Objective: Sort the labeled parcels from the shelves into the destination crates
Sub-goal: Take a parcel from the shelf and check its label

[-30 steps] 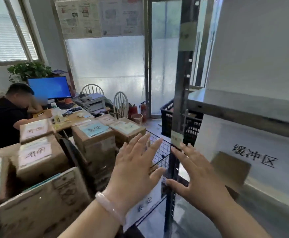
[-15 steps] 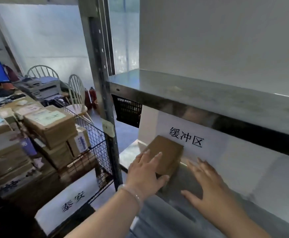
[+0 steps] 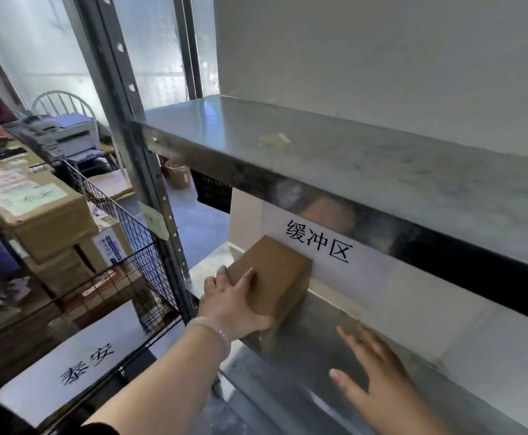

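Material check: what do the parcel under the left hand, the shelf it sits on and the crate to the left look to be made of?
Parcel: cardboard, matte brown, plain faces with folded edges. Shelf: sheet metal, probably steel, dull grey with smeared reflections. Crate: dark wire mesh, open grid visible; likely coated metal, though the coating is uncertain.

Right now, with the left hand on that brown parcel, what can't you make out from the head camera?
- brown parcel: the head view shows only plain faces; any label is turned away or under the left hand.
- lower shelf: its right end is cut off by the frame edge.
- Labels on the boxes in the wire crate: too blurred to read.
- right hand: the arm behind it is cut off by the bottom edge.
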